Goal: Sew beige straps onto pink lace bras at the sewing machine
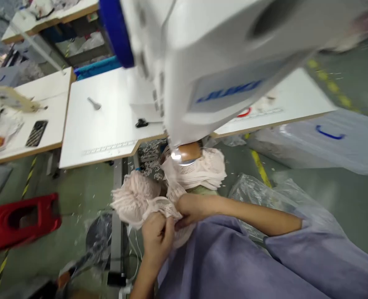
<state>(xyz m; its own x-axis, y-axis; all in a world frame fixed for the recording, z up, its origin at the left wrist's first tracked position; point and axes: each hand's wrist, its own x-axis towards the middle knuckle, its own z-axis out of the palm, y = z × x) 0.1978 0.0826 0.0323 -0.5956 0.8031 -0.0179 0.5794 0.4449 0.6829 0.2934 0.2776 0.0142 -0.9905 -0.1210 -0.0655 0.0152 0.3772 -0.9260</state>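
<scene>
My left hand (158, 234) is closed, thumb against fingers, on the edge of a pale pink gathered fabric piece (162, 204). Right beside it, my right hand (192, 207) grips the same fabric, its fingertips partly hidden in the folds. A bunched roll of similar fabric (136, 195) sits just left of my hands. Beyond them, a layered stack of pale pink fabric (204, 170) lies under the lit needle area of a white sewing machine (184, 83). A strip of fabric runs from the machine toward my hands.
The white sewing table (93, 120) carries small black-handled scissors (142, 123) and a grey tool (94, 104). A patterned phone (36, 133) lies on the neighbouring table. A red stool (0, 224) stands left. Right are a lidded plastic box (315, 141) and clear plastic sheeting (258, 191).
</scene>
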